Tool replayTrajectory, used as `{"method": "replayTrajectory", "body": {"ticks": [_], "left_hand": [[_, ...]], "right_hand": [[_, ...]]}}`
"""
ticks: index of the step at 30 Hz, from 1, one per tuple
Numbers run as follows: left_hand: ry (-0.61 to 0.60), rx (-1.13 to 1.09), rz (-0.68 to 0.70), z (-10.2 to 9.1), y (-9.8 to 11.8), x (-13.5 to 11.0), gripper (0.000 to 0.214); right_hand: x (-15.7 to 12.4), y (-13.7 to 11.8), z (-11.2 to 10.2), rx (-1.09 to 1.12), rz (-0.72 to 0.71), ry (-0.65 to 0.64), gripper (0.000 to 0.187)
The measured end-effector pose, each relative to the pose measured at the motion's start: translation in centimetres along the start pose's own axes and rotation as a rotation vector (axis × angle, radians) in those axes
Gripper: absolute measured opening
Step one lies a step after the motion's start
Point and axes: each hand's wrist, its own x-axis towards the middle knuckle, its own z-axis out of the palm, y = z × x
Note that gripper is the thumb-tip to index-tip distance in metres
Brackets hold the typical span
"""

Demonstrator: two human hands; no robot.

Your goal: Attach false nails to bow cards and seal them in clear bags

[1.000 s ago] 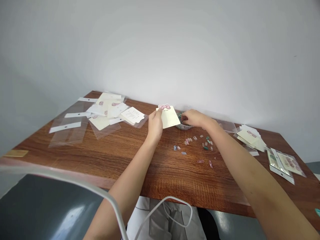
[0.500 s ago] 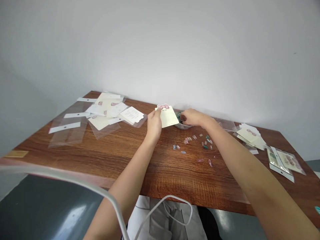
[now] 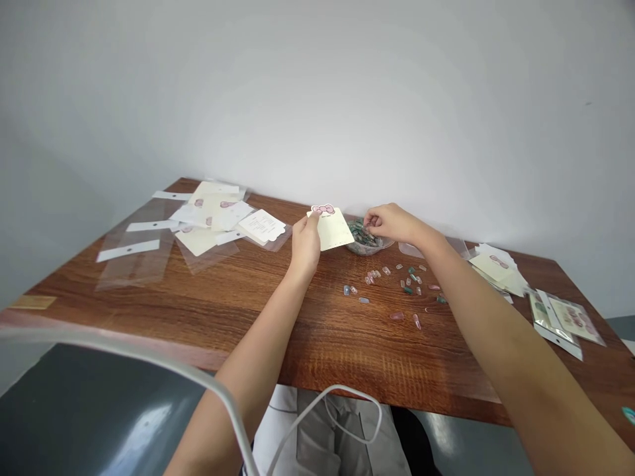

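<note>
My left hand (image 3: 305, 243) pinches a cream card with a pink bow top (image 3: 332, 227) and holds it tilted above the wooden table (image 3: 198, 304). My right hand (image 3: 391, 222) hovers just over a small clear bowl of coloured pieces (image 3: 364, 242), fingers pinched together on a small piece that is too tiny to name. Several small pink, green and clear pieces (image 3: 391, 287) lie loose on the table in front of the bowl.
A pile of cream cards and clear plastic sleeves (image 3: 198, 221) lies at the back left. More cards and packed sleeves (image 3: 540, 297) sit at the right edge. A white cable (image 3: 218, 396) curves across the foreground below the table's front edge.
My right hand has lifted out of the bowl and now sits pinched above it. The card in my left hand has hardly moved.
</note>
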Motion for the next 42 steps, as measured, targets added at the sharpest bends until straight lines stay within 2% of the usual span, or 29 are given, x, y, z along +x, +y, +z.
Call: {"method": "replayTrajectory", "body": {"ticks": [4, 9, 13, 16, 18, 23, 30, 33, 36, 40, 42], "left_hand": [[0.004, 0.001, -0.005, -0.1, 0.1, 0.0, 0.026], [0.008, -0.015, 0.008, 0.1, -0.1, 0.2, 0.026], [0.003, -0.031, 0.022, 0.1, -0.1, 0.2, 0.025], [0.018, -0.016, 0.034, 0.0, -0.1, 0.2, 0.024], [0.024, -0.014, 0.037, -0.1, 0.0, 0.2, 0.024], [0.011, -0.029, 0.031, -0.1, -0.1, 0.3, 0.024], [0.020, -0.011, 0.043, -0.2, -0.6, 0.7, 0.025], [0.018, 0.005, 0.044, -0.2, -0.6, 0.6, 0.027], [0.018, 0.032, 0.036, -0.2, -0.5, 0.5, 0.028], [0.020, 0.002, 0.022, -0.1, -0.4, 0.5, 0.026], [0.022, -0.009, 0.027, -0.2, -0.5, 0.6, 0.025]], "right_hand": [[-1.6, -0.8, -0.9, 0.244, 0.032, 0.042, 0.018], [-6.7, -3.5, -1.4, 0.518, -0.052, 0.003, 0.022], [-9.6, -5.8, 0.7, 0.373, -0.111, -0.142, 0.015], [-9.3, -6.5, 3.3, 0.073, -0.179, -0.150, 0.019], [-8.5, -6.5, 4.7, -0.056, -0.152, -0.128, 0.024], [-7.1, -6.1, 5.8, -0.135, -0.085, -0.125, 0.020], [-8.3, -5.3, 5.5, -0.063, -0.075, -0.052, 0.026], [-9.4, -5.3, 4.9, 0.016, -0.107, 0.027, 0.025], [-9.8, -5.1, 3.4, 0.109, -0.125, 0.145, 0.027], [-7.8, -3.6, 0.9, 0.135, -0.028, 0.366, 0.020], [-6.0, -2.5, 0.0, 0.032, 0.034, 0.345, 0.018]]}}
